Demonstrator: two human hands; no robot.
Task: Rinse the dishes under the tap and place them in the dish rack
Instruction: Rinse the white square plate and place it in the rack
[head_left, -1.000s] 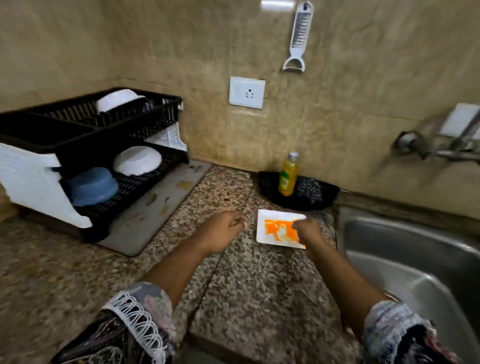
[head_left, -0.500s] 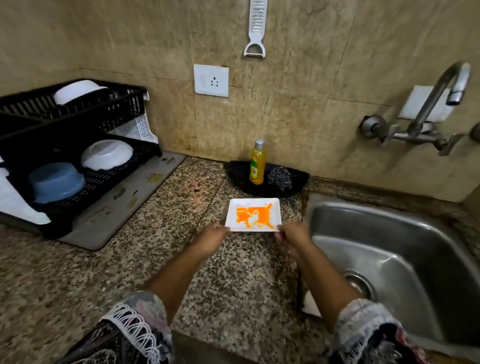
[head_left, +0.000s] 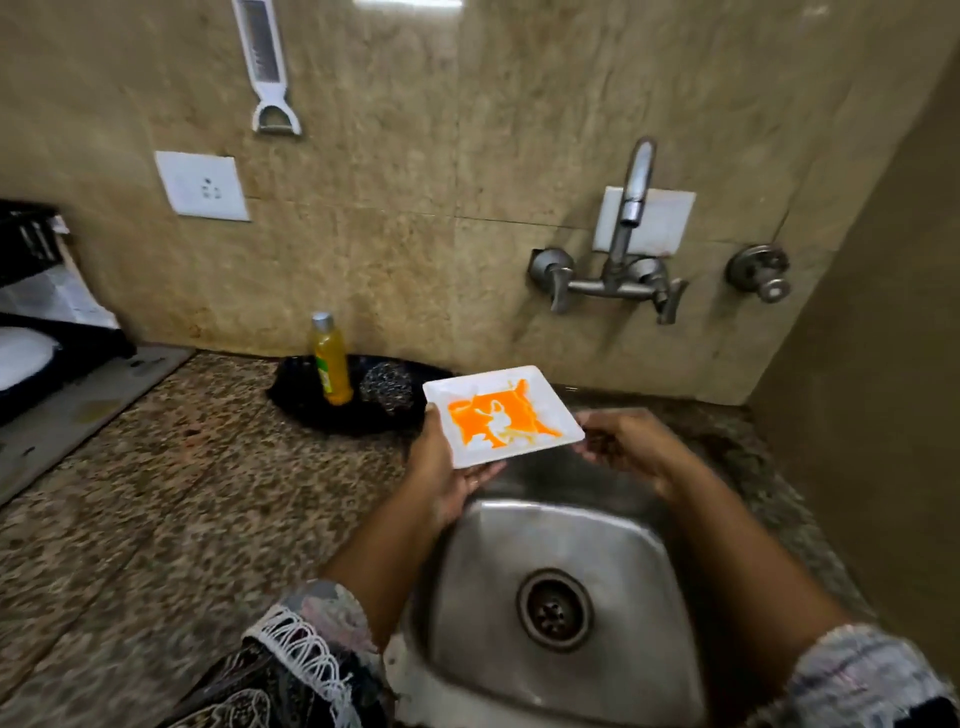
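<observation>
A square white plate (head_left: 498, 413) smeared with orange sauce hangs in the air over the far left rim of the steel sink (head_left: 498, 561). My left hand (head_left: 441, 473) holds it from the left, thumb on the rim and fingers underneath. My right hand (head_left: 628, 449) hovers at the plate's right corner with relaxed fingers; whether it touches the plate is unclear. The tap (head_left: 631, 208) juts from the wall above the sink, with no water running. Only a bit of the black dish rack (head_left: 67, 343) shows at the left edge.
A yellow soap bottle (head_left: 330, 358) and a wire scrubber (head_left: 387, 387) stand in a black tray (head_left: 298, 397) by the wall. A grey mat (head_left: 78, 410) lies under the rack. On the wall are a socket (head_left: 202, 184) and a hanging grater (head_left: 265, 67).
The plate has been lifted off the counter and carried right, to above the sink's edge. My right hand has loosened from its edge. The view has swung right toward the sink.
</observation>
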